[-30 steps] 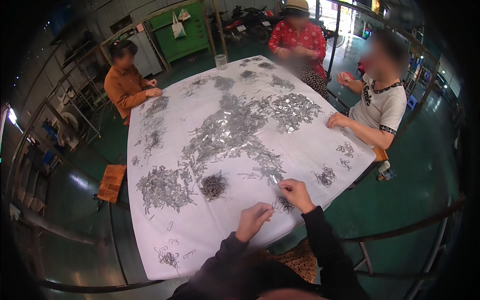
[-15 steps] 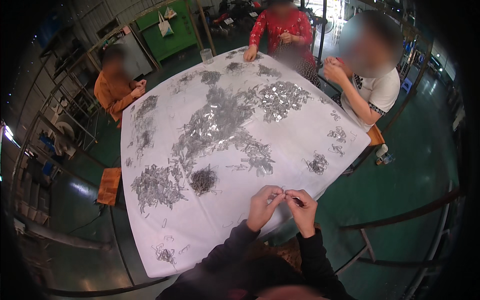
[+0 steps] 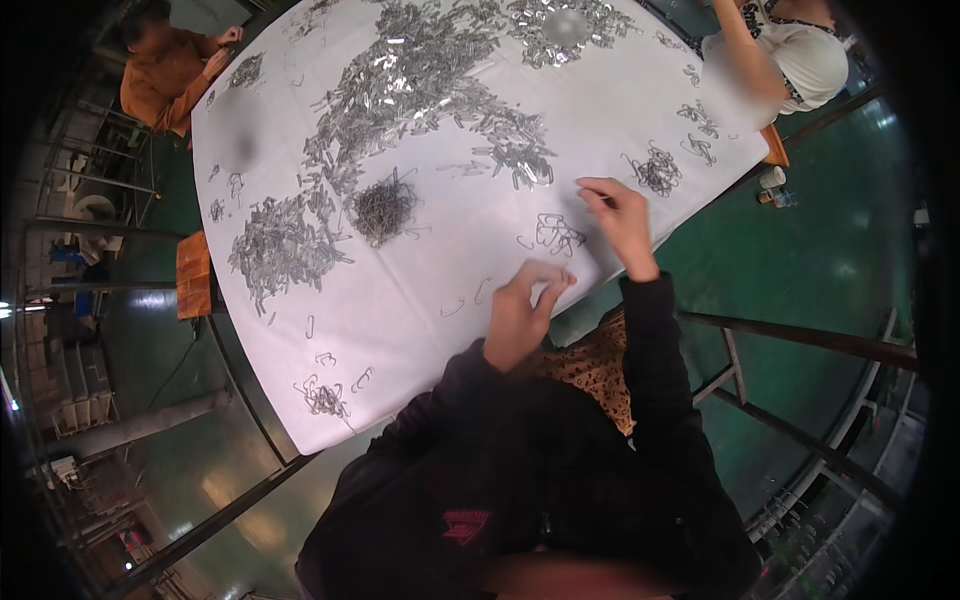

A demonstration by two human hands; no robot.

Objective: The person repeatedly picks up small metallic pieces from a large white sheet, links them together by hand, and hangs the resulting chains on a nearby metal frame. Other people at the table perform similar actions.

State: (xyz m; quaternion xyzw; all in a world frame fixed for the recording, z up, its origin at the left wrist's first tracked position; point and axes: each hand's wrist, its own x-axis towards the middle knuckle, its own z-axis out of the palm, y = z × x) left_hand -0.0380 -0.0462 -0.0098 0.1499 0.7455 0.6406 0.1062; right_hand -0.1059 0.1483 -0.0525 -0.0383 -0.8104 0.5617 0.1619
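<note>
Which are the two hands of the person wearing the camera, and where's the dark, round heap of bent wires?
Left hand (image 3: 517, 310): head view, back of the hand.
Right hand (image 3: 625, 222): head view, back of the hand.
Dark wire heap (image 3: 384, 211): head view, middle of the heap.

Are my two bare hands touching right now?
No, the bare left hand and bare right hand are apart, with part of the white-covered table showing between them.
</note>
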